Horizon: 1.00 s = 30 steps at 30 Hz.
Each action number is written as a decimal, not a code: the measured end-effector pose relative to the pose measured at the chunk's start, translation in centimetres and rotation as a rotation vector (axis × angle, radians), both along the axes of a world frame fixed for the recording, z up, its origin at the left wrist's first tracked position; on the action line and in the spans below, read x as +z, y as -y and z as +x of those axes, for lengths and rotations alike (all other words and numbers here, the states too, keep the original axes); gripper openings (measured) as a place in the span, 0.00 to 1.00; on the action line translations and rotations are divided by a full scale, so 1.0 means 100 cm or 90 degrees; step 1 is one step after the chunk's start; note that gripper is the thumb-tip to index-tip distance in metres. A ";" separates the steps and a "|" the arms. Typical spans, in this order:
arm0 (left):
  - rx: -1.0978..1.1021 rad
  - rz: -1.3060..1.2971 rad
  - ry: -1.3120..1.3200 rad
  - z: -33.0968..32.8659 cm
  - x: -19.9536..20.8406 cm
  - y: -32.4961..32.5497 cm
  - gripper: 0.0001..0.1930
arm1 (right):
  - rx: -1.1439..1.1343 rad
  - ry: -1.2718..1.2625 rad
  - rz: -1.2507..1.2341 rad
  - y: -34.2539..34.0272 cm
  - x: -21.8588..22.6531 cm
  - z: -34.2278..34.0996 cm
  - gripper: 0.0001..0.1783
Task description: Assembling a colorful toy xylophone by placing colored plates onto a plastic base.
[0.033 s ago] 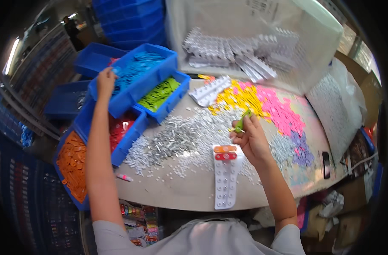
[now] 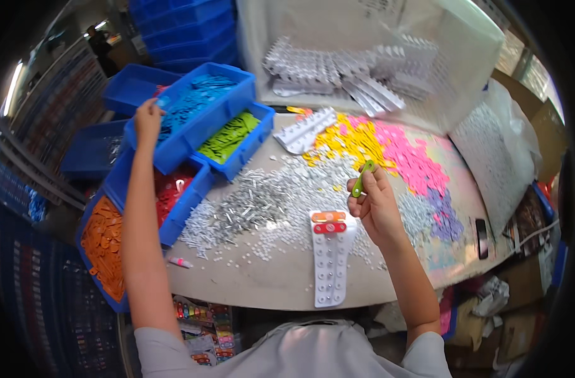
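At the left rim of a blue bin full of blue plastic strips, my left hand pinches one light blue strip. Over the middle right of the table, my right hand grips a flat green strip between thumb and fingers, tilted upward. Below and left of that hand lies a white plastic holder with two rows of round sockets. An orange strip and a red strip sit across its far end, and small metal pins show down its middle.
Bins hold green strips, red strips and orange strips. Loose metal pins and white pieces cover mid-table. Yellow strips, pink strips and purple strips lie right. A large clear container of white holders stands behind.
The green strip has turned in my right hand, so its flat face and end holes show more plainly. My left hand stays at the blue bin. The whole view has shifted slightly.
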<state>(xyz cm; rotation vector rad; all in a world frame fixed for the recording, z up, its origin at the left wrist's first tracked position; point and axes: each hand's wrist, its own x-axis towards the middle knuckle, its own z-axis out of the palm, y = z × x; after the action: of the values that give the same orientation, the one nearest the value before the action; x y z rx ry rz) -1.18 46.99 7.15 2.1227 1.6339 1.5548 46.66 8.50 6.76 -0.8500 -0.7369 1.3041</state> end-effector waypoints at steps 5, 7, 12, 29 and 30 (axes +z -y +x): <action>-0.040 0.001 0.199 0.005 0.019 0.035 0.15 | -0.068 0.429 -0.039 0.050 -0.022 0.012 0.12; -0.072 0.009 0.322 0.013 0.019 0.062 0.14 | -0.059 0.564 -0.011 0.062 -0.028 0.006 0.10; -0.320 -0.247 0.573 0.143 0.013 0.230 0.08 | -0.028 0.771 0.014 0.083 -0.050 0.005 0.06; -0.408 -0.584 0.336 0.253 -0.081 0.393 0.05 | -0.178 0.896 0.028 0.088 -0.101 -0.023 0.27; -0.408 -0.585 0.336 0.258 -0.082 0.392 0.05 | -0.200 0.898 0.028 0.090 -0.104 -0.023 0.30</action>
<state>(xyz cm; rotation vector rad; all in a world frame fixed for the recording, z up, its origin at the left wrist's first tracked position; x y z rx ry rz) 24.60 7.79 -1.03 1.3542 1.0089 0.8002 44.35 -0.45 -3.62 -1.7584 -1.5958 0.2291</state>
